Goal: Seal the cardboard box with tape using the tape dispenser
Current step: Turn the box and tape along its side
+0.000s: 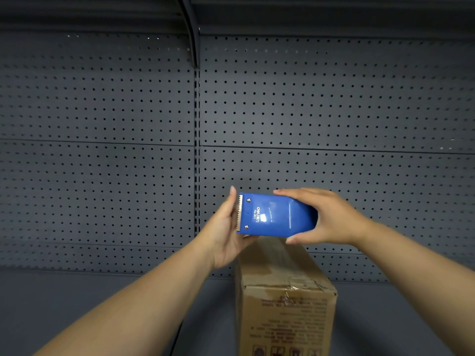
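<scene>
Right hand (331, 217) wraps the rear of the glossy blue plastic tape dispenser (276, 215), thumb below and fingers over the top, holding it in the air above the far end of the tall brown cardboard box (284, 301). Her left hand (226, 227) is open, its fingers cupped against the serrated metal cutter, perhaps feeling for the tape end; I see no tape drawn out. That dispenser looks light and rigid, but slick, and the teeth could nick a finger, so the smooth rear body is the place to grip. Its long axis runs roughly level, left to right, cutter pointing left. Down on the dark grey shelf (77, 304), before the perforated back panel (102, 124), the box stands near the middle, its long top running away from her, old tape wrinkled at the near edge.
</scene>
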The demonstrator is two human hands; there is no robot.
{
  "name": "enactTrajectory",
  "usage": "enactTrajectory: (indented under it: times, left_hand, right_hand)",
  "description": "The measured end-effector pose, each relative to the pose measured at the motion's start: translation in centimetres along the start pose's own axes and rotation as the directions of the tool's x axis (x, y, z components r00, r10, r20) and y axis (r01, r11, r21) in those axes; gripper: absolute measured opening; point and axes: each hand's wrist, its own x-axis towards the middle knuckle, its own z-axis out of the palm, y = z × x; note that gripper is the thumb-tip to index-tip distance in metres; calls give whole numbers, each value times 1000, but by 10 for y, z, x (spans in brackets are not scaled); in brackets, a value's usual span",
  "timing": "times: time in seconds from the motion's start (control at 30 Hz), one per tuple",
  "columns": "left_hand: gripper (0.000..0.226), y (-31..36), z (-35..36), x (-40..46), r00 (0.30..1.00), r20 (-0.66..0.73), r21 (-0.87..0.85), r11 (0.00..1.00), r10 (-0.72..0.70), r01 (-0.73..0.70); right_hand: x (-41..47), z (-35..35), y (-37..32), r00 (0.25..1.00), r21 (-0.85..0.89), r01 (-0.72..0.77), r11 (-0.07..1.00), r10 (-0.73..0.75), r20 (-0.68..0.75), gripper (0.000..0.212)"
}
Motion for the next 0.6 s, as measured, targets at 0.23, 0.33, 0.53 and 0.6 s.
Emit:
enactTrajectory:
  times: [0.23,0.33,0.53,0.6]
  left_hand:
    - [75,-1,-3,1,996,93,-35,999,-12,16]
    - [49,-1,-3,0,999,49,31,999,23,-24]
    - [35,3,-5,0,997,-54,41,998,51,-49]
    - [29,5,-6,-1,995,-77,23,997,70,-68]
  right_hand:
    - [-5,-4,1,1000,-19,-22,1000,21,-12,84]
    - [-7,-5,2,1000,-22,-30,999,30,-3,86]
    - [-9,-6,-3,999,-24,-31,999,30,-11,84]
    - [-11,-7,-4,999,-16,-29,999,29,-18,84]
